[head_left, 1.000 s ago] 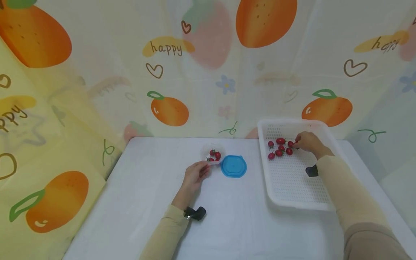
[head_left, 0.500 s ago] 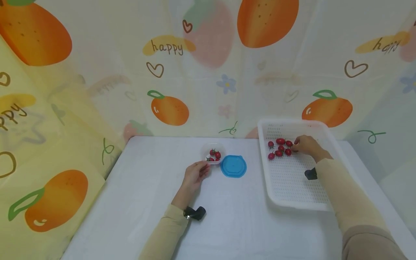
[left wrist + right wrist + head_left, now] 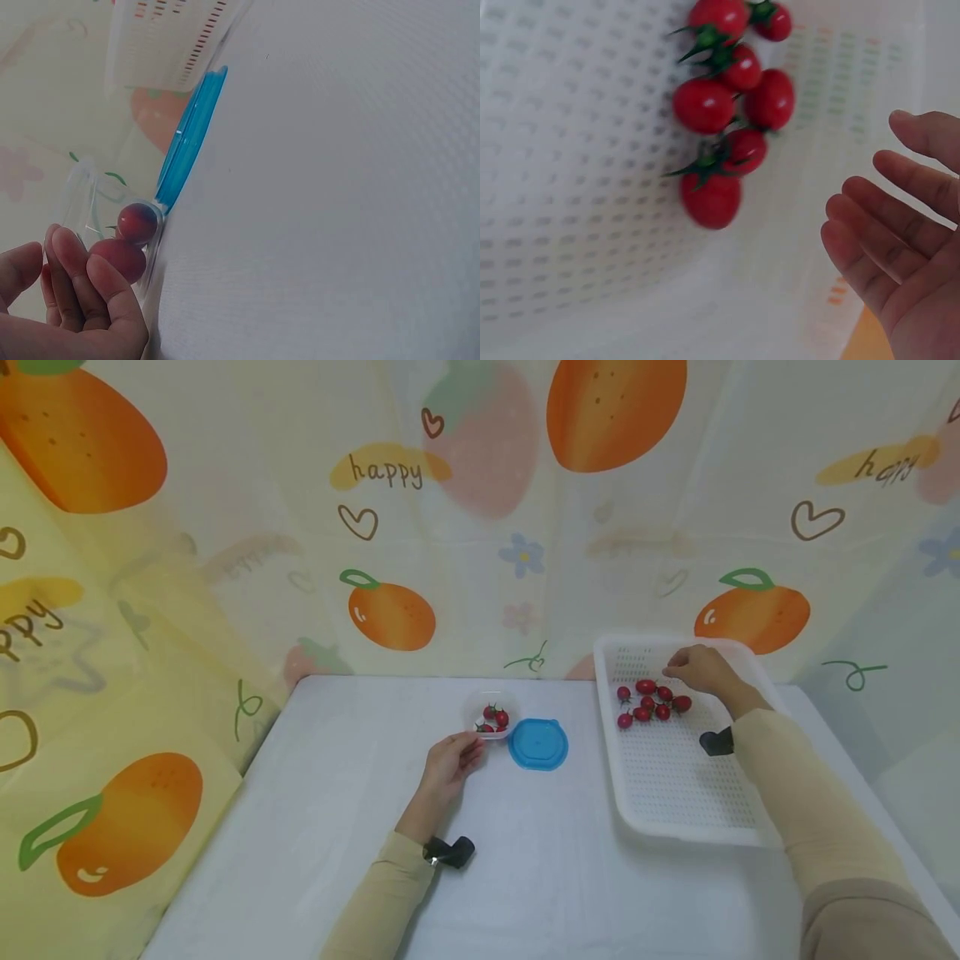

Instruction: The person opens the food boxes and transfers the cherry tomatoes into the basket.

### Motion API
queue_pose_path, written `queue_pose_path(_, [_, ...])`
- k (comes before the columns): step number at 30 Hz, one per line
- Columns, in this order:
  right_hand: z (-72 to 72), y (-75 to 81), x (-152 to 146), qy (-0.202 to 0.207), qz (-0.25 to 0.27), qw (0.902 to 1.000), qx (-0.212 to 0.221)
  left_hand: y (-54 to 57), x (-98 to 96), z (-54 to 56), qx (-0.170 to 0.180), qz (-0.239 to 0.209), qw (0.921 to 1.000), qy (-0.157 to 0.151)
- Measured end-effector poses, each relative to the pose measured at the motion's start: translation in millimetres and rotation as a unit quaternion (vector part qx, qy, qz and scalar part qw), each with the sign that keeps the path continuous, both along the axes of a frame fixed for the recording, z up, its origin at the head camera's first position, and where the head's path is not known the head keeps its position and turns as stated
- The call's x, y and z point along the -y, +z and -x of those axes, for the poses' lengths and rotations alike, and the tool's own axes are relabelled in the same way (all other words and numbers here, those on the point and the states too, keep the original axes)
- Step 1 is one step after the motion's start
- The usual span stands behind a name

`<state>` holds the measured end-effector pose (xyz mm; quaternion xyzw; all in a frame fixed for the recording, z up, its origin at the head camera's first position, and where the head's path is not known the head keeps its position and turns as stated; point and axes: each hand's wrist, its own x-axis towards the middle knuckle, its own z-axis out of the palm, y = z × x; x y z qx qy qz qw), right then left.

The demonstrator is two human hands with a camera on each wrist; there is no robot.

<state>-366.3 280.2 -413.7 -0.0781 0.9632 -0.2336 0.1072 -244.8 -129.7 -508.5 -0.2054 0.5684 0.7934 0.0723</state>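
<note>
In the head view, my left hand [image 3: 448, 764] is at the near side of a small clear plastic container [image 3: 495, 696] with several cherry tomatoes [image 3: 502, 717] inside. Its thumb and fingertips meet the container's rim, pinching it lightly; part of the contact is hidden. Above the white basket [image 3: 609, 768] hovers my right hand [image 3: 707, 670], holding nothing. The right wrist view shows those fingers [image 3: 870, 232] extended, apart from the cherry tomatoes [image 3: 711, 201]. Several red tomatoes with green stems lie clustered on the basket floor.
A blue lid [image 3: 538, 744] lies flat beside the clear container, on its right. White cloth covers the table [image 3: 315, 827]. Fruit-printed curtain [image 3: 465, 577] hangs behind the table and along the left. The basket's raised walls surround the tomatoes.
My right hand has lifted off the tomatoes toward the back of the basket. A tomato at the cluster's right end now shows where the hand was. The left hand stays put.
</note>
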Motion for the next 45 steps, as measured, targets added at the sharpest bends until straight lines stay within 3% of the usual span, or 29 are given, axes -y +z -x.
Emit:
queue_pose_path(12, [5.9,30.7,53,0.041,0.043,0.9980,-0.021,-0.7,0.5,0.4,0.012,-0.007,0.9999,0.006])
queue_pose_path(28, [1.5,44.9,121,0.095,0.073,0.9926,-0.021,0.5,0.3,1.0,0.011,-0.001,0.9999,-0.003])
queue_pose_path(36, [-2.4,43.6,156,0.149,0.082,0.9852,-0.023,0.6,0.3,1.4,0.010,-0.005,0.9999,-0.002])
queue_pose_path(45, [-10.7,25.6,187,0.181,0.088,0.9793,-0.016,0.8,-0.8,0.4,0.012,-0.002,0.9999,-0.002])
